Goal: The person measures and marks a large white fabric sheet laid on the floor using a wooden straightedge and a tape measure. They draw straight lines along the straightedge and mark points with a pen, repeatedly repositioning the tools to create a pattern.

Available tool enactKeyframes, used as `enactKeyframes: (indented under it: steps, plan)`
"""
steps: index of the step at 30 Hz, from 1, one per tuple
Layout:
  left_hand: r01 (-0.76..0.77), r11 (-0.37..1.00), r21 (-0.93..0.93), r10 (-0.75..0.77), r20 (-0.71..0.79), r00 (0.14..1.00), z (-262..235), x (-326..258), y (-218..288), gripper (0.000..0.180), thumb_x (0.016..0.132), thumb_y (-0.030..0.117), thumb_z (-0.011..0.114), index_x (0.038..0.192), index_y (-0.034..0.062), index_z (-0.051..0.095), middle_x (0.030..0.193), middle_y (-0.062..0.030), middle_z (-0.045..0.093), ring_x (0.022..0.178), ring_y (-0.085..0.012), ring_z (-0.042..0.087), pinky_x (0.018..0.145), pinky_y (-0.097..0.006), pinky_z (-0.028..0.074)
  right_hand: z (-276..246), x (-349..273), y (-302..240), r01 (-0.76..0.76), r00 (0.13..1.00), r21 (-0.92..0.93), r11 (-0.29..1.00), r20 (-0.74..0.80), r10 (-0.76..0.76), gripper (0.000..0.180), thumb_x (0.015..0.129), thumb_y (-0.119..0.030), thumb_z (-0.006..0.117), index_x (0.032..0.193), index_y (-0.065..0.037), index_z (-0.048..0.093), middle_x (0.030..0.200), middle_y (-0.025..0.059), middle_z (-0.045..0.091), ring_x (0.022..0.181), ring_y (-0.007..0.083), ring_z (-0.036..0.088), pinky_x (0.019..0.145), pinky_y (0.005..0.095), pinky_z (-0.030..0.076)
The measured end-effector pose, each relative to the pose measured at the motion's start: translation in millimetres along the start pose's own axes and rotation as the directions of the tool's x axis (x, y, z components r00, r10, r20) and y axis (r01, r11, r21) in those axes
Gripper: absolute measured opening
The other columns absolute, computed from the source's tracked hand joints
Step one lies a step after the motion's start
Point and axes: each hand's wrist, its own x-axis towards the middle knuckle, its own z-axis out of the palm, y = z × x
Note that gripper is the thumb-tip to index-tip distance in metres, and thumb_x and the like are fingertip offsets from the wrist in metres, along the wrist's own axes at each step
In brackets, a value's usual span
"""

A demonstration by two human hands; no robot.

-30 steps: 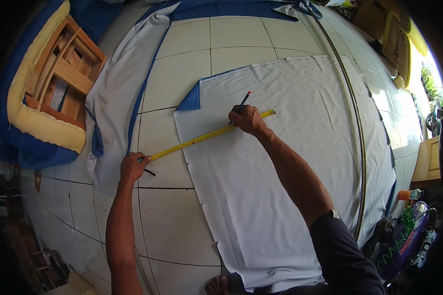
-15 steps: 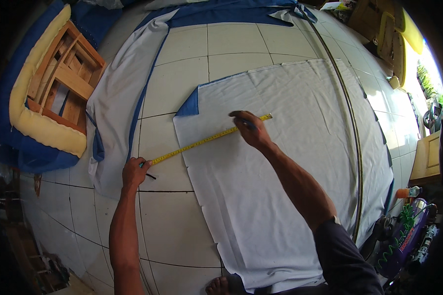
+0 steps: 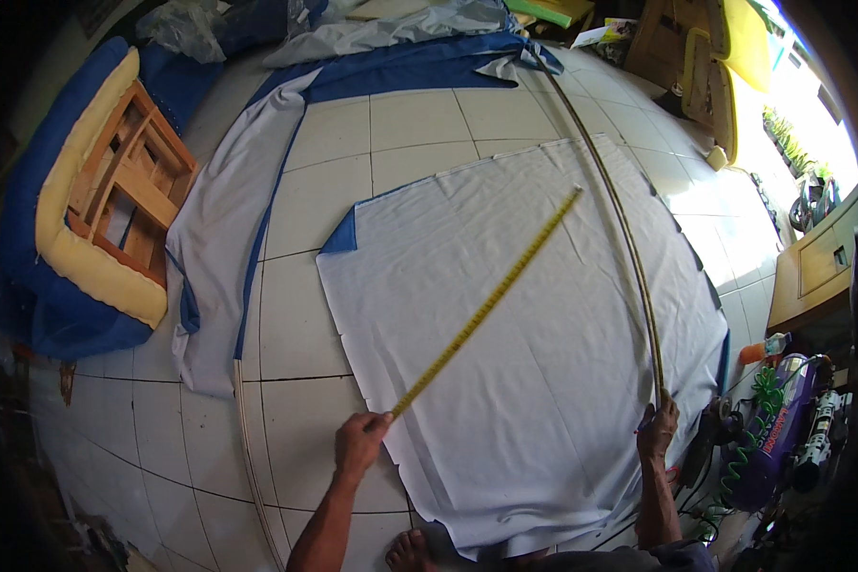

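My left hand [image 3: 360,444] is closed on the near end of a yellow tape measure [image 3: 486,310]. Its blade stretches away to the upper right over a large whitish cloth [image 3: 505,400], whose far left corner is folded over to show a blue face. My right hand [image 3: 656,429] is wrapped round the near end of a long thin strip [image 3: 629,238]. That strip crosses the right part of the cloth and runs up to the blue fabric at the back. Whether anything else sits in my right fingers I cannot make out.
On the left, an upturned wooden frame with cream padding [image 3: 100,272] stands beside a long grey-and-blue fabric piece [image 3: 214,210]. Another thin strip [image 3: 248,477] lies on the tiles. A purple cylinder with a green coiled hose [image 3: 782,419] and a wooden cabinet [image 3: 815,267] stand right.
My right hand has left the tape and moved right and nearer, onto the long strip. My left hand has shifted right with the tape, which now slants more steeply across the cloth.
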Motion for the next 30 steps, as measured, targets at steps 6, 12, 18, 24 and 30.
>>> enactKeyframes:
  steps: [6, 12, 18, 24, 30]
  plan:
    - [-0.200, 0.973, 0.120, 0.196, 0.046, 0.980, 25, -25, 22, 0.041, 0.095, 0.043, 0.073, 0.100, 0.0029, 0.077, 0.090, -0.0128, 0.073, 0.086, -0.0285, 0.071, 0.078, -0.040, 0.055, 4, -28, 54, -0.347, 0.937, -0.166, 0.923, -0.017, 0.349, 0.055, 0.093, -0.017, 0.072, 0.143, -0.004, 0.053, 0.134, 0.0238, 0.060, 0.122, 0.0424, 0.060, 0.100, 0.0499, 0.050]
    - [-0.186, 0.971, 0.152, 0.172, 0.106, 0.979, 27, -34, 22, 0.045, 0.095, 0.048, 0.072, 0.104, 0.0040, 0.077, 0.099, -0.0135, 0.076, 0.089, -0.0312, 0.072, 0.079, -0.040, 0.055, -1, -31, 65, -0.234, 0.966, 0.046, 0.971, 0.127, 0.227, 0.024, 0.094, -0.018, 0.072, 0.108, -0.001, 0.062, 0.101, 0.0212, 0.065, 0.094, 0.0417, 0.066, 0.081, 0.0508, 0.051]
    - [-0.482, 0.844, 0.236, 0.492, 0.018, 0.870, 74, 29, 34, 0.045, 0.094, 0.051, 0.071, 0.106, 0.0073, 0.075, 0.119, -0.0201, 0.071, 0.111, -0.0400, 0.068, 0.091, -0.048, 0.055, -7, -34, 42, 0.151, 0.984, 0.207, 0.967, -0.121, -0.128, 0.019, 0.093, -0.012, 0.071, 0.100, 0.001, 0.059, 0.084, 0.0211, 0.060, 0.076, 0.0426, 0.061, 0.070, 0.0492, 0.048]
    - [-0.315, 0.903, 0.292, 0.346, -0.062, 0.936, 110, 140, 70, 0.048, 0.093, 0.054, 0.070, 0.100, 0.0060, 0.074, 0.114, -0.0224, 0.069, 0.111, -0.0441, 0.066, 0.092, -0.052, 0.054, -61, -42, -8, 0.067, 0.998, 0.307, 0.949, -0.038, -0.058, 0.015, 0.094, -0.010, 0.068, 0.095, 0.001, 0.059, 0.081, 0.0210, 0.058, 0.075, 0.0438, 0.061, 0.068, 0.0471, 0.047]
    - [-0.365, 0.916, 0.167, 0.392, -0.172, 0.904, 94, 224, 114, 0.049, 0.095, 0.054, 0.066, 0.098, 0.0057, 0.076, 0.093, -0.0189, 0.073, 0.094, -0.0424, 0.068, 0.082, -0.050, 0.054, -116, -69, -37, 0.107, 0.994, 0.282, 0.953, -0.044, -0.099, 0.017, 0.091, -0.006, 0.072, 0.089, 0.001, 0.056, 0.076, 0.0166, 0.052, 0.066, 0.0334, 0.050, 0.064, 0.0434, 0.042]
